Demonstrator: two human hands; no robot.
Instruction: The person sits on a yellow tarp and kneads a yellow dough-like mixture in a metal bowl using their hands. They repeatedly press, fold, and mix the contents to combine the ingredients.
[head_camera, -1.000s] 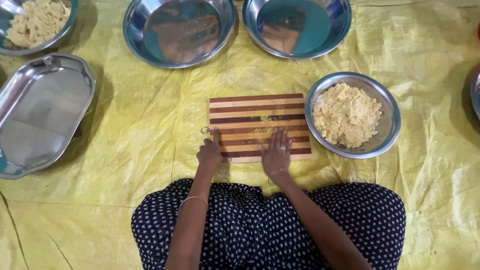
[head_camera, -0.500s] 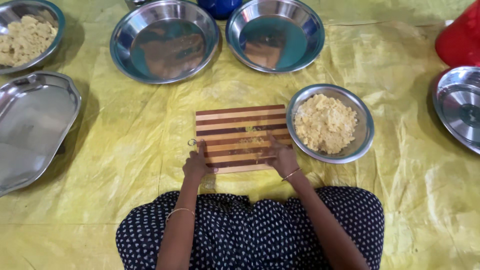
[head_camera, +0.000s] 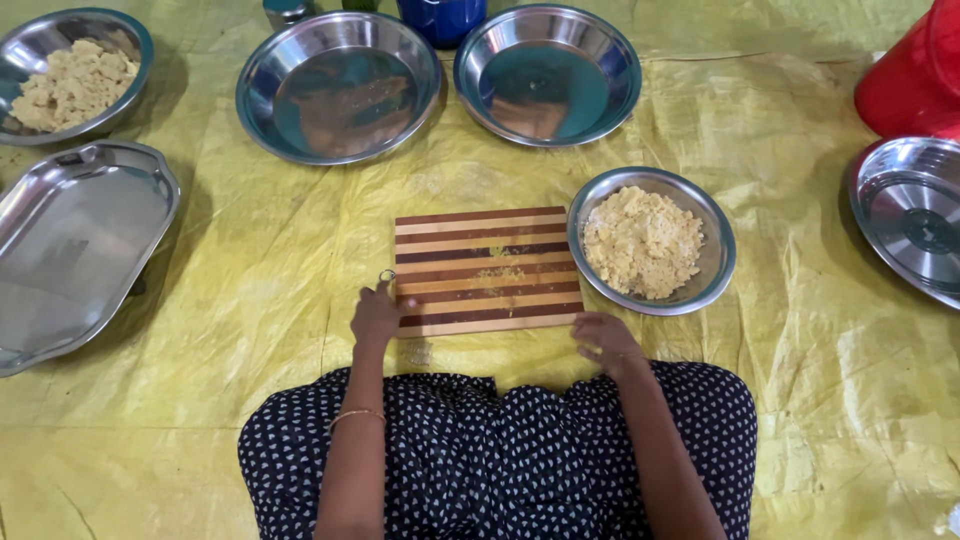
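A striped wooden cutting board lies on the yellow sheet in front of my lap, with a few yellow crumbs at its middle. My left hand is curled on the board's left edge, beside a small metal ring. My right hand grips the board's near right corner with bent fingers. Just right of the board stands a steel bowl filled with a crumbly yellow mix.
Two empty steel plates sit beyond the board. A steel tray and a second bowl of yellow mix are at the left. Another steel plate and a red container are at the right, and a blue container is at the back.
Both hands slid off the board's top and apart, the left to its left edge and the right to its near right corner. The view tilted up slightly.
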